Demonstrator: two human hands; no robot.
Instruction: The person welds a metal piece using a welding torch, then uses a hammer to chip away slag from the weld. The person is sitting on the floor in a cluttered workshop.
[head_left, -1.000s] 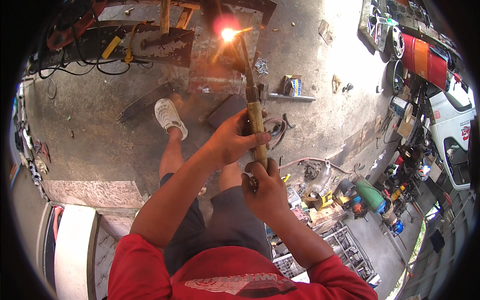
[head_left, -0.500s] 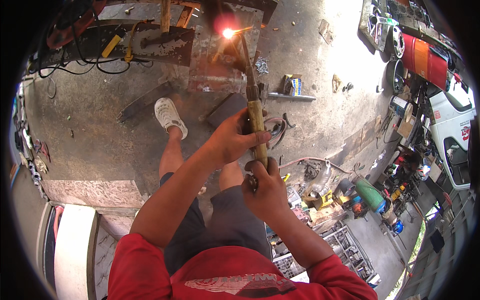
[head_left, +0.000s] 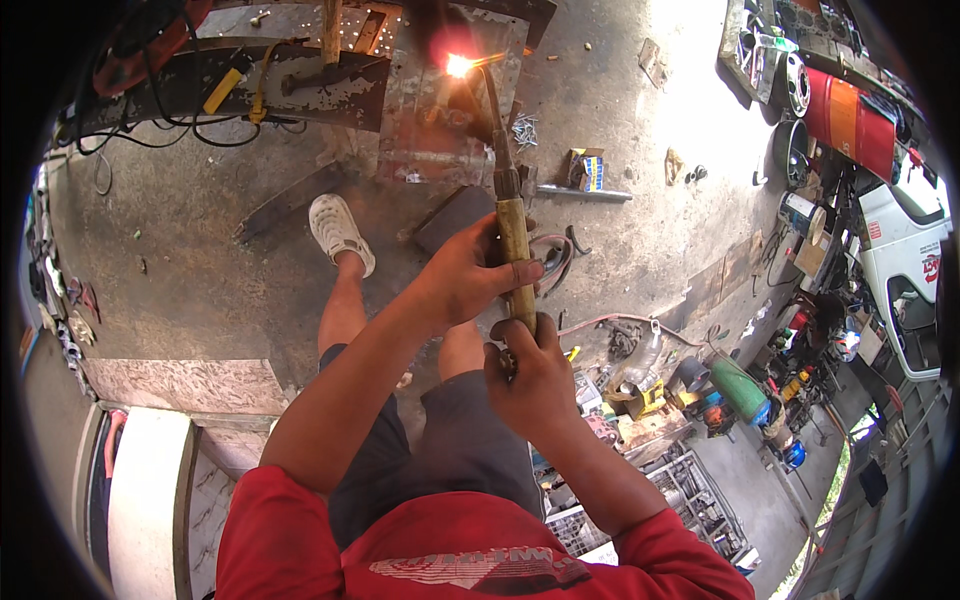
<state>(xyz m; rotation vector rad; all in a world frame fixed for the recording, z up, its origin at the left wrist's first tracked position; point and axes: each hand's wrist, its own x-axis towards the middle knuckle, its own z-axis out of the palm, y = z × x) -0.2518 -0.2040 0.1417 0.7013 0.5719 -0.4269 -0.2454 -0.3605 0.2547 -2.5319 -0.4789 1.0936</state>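
Note:
A gas torch [head_left: 514, 232] with a long brass-coloured handle runs away from me, its bent metal tip pointing left. My left hand [head_left: 478, 268] is closed round the middle of the handle. Lower down, my right hand [head_left: 532, 378] grips the handle's near end, with its fingers at the valve knob. At the tip a bright glow [head_left: 460, 66] burns against a worn metal plate [head_left: 436, 150], and sparks scatter to the left. The glare hides the exact spot where the flame meets the metal.
A brown metal beam [head_left: 330, 95] with black cables lies left of the plate. Nearby are loose screws [head_left: 524, 130], a small box [head_left: 586, 170] and a metal bar [head_left: 580, 192]. A hose [head_left: 620, 318] crosses the floor toward a green cylinder [head_left: 740, 390]. My foot wears a pale clog [head_left: 340, 235].
The glow at the torch tip has spread slightly, and many sparks now fly over the beam to the left. Both hands keep nearly the same place and grip.

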